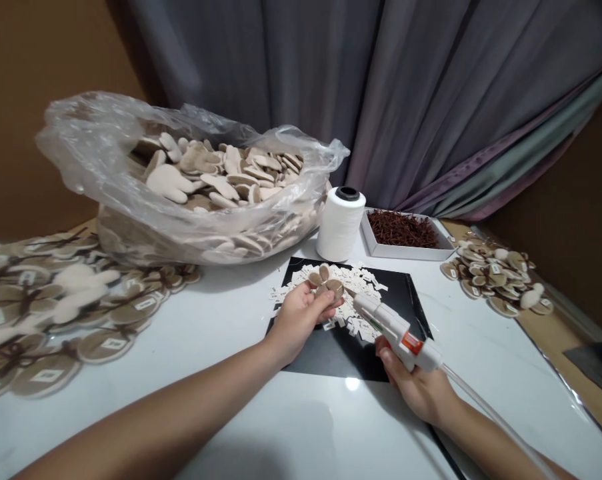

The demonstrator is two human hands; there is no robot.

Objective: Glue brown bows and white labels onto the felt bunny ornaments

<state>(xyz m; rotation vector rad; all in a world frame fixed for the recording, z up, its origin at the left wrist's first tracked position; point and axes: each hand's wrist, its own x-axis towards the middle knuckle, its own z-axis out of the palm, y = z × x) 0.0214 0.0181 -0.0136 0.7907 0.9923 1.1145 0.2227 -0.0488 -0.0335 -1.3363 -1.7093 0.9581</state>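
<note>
My left hand (303,317) is closed on a small brown bunny-head cutout (332,288), gripped by its edge with the ears up and to the left. In my right hand (415,383) is a white hot glue gun (383,320) with an orange part near its back and a long glue stick out of its rear. The gun's nozzle points at the cutout, close to its right edge; I cannot tell whether they touch. Beneath both lies a pile of small white printed labels (363,323) on a black sheet (325,360).
Behind on the left stands a clear plastic bag (221,243) full of bunny cutouts. A white thread spool (341,223) and a white box (411,252) of dark red-brown bows (401,229) stand at the back. Bunny pieces with bows and labels lie left (113,343) and right (505,273).
</note>
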